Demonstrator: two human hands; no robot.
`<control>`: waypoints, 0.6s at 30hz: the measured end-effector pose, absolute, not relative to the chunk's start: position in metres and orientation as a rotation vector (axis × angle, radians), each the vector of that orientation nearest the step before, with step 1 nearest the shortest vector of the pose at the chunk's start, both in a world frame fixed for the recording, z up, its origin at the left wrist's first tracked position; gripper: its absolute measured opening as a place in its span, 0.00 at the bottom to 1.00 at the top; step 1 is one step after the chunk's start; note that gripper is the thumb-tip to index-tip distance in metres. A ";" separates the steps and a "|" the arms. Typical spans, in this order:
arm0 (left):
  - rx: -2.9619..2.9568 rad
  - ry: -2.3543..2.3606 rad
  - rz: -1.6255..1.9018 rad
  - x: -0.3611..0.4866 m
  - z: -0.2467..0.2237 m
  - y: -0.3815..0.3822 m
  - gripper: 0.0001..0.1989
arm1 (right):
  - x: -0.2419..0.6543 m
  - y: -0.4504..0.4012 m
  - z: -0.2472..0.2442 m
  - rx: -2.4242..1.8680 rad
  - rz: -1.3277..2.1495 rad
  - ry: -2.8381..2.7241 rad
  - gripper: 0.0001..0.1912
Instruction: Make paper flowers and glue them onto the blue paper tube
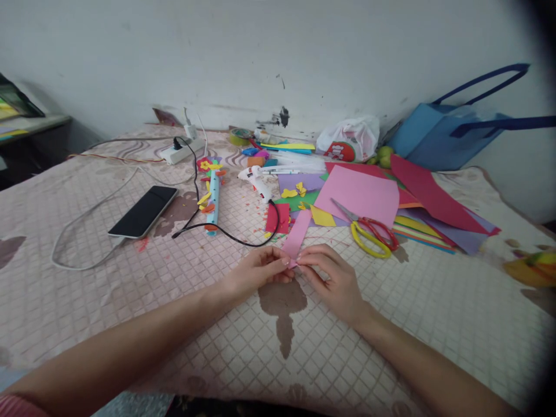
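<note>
A pink paper strip (297,233) stands out between my two hands and points away from me. My left hand (267,266) pinches its near end between thumb and fingers. From the other side, my right hand (332,275) grips the same end with its fingertips, close against the left thumb. The near end looks folded, though fingers cover most of it. Just beyond lies a small red paper piece (278,218). Scissors with red and yellow handles (369,236) rest to the right of the strip, blades partly apart.
A white glue gun (259,184) trails a black cord. Left of it are a light blue decorated strip (213,200), a phone (144,212) on a white cable and a power strip (182,152). Coloured sheets (358,194), a plastic bag (351,141) and a blue bag (443,136) occupy the right.
</note>
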State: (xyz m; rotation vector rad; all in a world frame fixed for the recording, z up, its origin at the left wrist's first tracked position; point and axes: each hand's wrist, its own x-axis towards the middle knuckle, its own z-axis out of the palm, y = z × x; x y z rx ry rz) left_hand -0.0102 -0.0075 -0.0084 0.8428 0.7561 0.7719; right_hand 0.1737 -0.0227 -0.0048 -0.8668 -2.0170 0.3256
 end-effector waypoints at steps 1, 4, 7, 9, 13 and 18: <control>0.851 0.758 0.757 -0.010 -0.008 -0.008 0.15 | 0.174 -0.023 -0.005 -0.867 0.320 -2.019 0.09; 0.864 0.760 0.742 -0.011 -0.008 -0.007 0.16 | 0.175 -0.023 -0.006 -0.875 0.310 -2.030 0.09; 0.883 0.763 0.742 -0.012 -0.008 -0.007 0.16 | 0.175 -0.023 -0.006 -0.884 0.315 -2.032 0.09; 0.908 0.776 0.745 -0.012 -0.008 -0.007 0.15 | 0.175 -0.023 -0.006 -0.880 0.322 -2.033 0.09; 0.932 0.786 0.756 -0.013 -0.008 -0.007 0.14 | 0.173 -0.023 -0.005 -0.871 0.330 -2.038 0.10; 0.931 0.776 0.759 -0.013 -0.006 -0.009 0.14 | 0.173 -0.024 -0.006 -0.927 0.353 -2.031 0.10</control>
